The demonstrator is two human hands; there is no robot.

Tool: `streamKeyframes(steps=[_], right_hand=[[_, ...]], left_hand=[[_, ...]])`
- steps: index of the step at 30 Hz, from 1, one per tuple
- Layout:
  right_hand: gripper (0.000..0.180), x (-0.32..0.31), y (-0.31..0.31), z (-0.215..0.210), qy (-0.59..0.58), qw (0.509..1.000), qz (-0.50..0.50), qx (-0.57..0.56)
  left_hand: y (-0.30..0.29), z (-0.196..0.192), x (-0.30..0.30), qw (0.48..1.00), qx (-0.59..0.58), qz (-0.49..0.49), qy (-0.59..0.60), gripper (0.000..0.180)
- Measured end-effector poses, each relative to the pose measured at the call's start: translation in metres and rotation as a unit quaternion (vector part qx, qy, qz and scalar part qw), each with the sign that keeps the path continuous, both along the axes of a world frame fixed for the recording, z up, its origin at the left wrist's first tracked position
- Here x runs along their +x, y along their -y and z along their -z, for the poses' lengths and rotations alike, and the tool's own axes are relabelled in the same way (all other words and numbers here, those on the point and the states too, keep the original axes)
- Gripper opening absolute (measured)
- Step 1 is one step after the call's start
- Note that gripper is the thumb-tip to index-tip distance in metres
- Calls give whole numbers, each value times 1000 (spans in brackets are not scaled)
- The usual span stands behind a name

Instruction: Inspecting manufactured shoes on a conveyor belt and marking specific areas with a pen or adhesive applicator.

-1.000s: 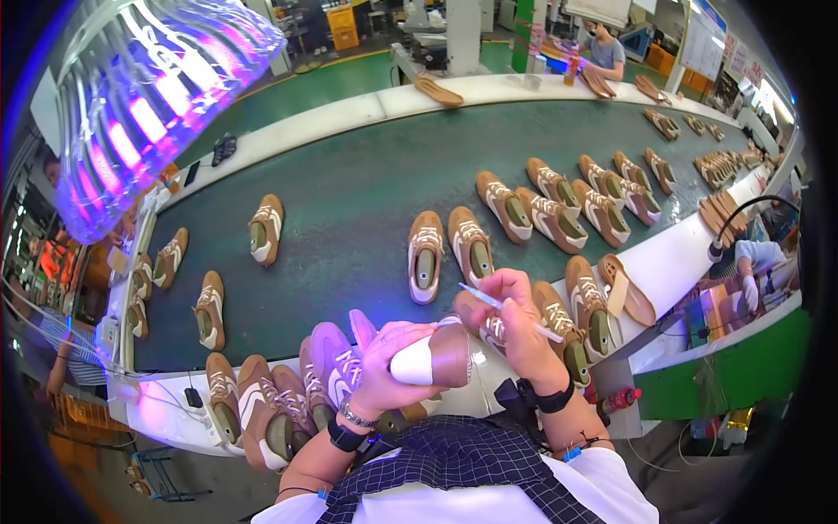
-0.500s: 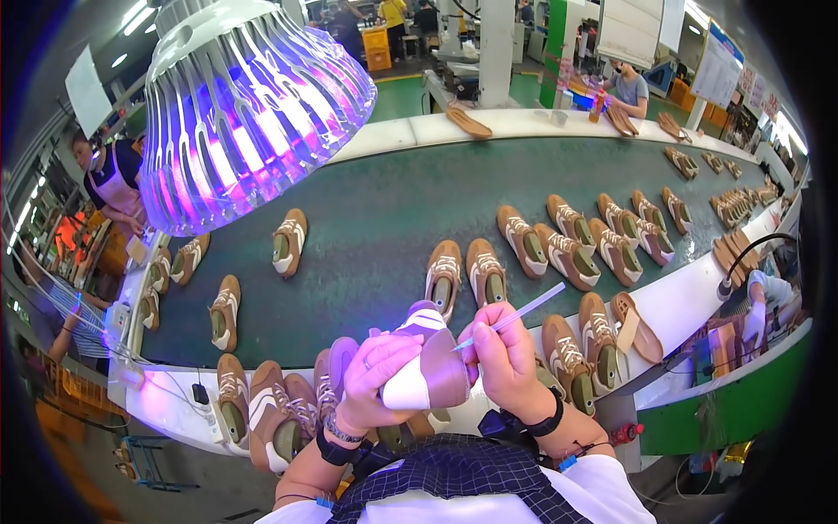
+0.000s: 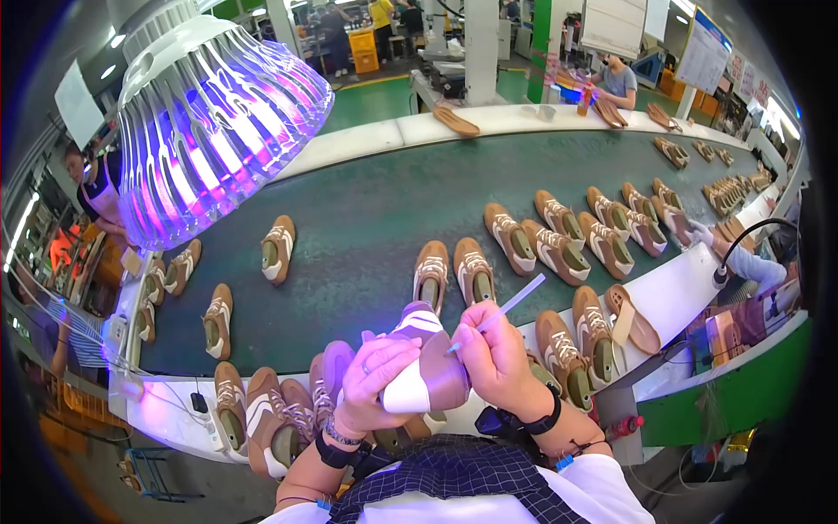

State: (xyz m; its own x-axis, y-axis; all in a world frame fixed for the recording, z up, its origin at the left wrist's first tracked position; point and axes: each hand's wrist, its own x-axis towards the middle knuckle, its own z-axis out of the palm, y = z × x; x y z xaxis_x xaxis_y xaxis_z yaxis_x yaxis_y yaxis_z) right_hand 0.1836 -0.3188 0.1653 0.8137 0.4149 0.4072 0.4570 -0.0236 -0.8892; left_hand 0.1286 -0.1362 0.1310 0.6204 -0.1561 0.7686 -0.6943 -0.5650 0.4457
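Note:
My left hand (image 3: 375,377) is wrapped round a brown and white sneaker (image 3: 445,374), held above the near ledge with its heel end toward me. In my right hand (image 3: 499,356) a slim translucent pen-like stick (image 3: 522,297) is pinched. Its thin tip meets the brown heel part close to the white panel's edge. Just beyond my hands, a pair of similar sneakers (image 3: 472,265) stands on the green belt. The held sneaker's toe end is partly hidden behind my left fingers.
A large finned lamp (image 3: 227,131) glowing purple hangs at upper left. Along the green conveyor belt (image 3: 367,210) stand several more sneakers. Others line the white ledge (image 3: 175,410), with a loose sole (image 3: 642,327) at right. A co-worker's gloved hand (image 3: 701,234) reaches in from the right.
The lamp and belt sit further left in view. At the right, a co-worker's gloved hand has come to the belt's edge beside the shoes. My hands keep nearly the same pose.

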Motion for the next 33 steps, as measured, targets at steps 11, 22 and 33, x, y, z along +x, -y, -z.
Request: streamKeyframes(steps=[11, 22, 33], right_hand=[[8, 6, 9, 10, 86, 996, -11, 28], [6, 12, 16, 12, 32, 999, -8, 16], [8, 20, 23, 17, 113, 993, -3, 23]], left_hand=[[10, 1, 5, 1000, -12, -2, -15, 63], [18, 0, 10, 1000, -5, -3, -9, 61], [26, 5, 17, 999, -23, -12, -28, 62]])
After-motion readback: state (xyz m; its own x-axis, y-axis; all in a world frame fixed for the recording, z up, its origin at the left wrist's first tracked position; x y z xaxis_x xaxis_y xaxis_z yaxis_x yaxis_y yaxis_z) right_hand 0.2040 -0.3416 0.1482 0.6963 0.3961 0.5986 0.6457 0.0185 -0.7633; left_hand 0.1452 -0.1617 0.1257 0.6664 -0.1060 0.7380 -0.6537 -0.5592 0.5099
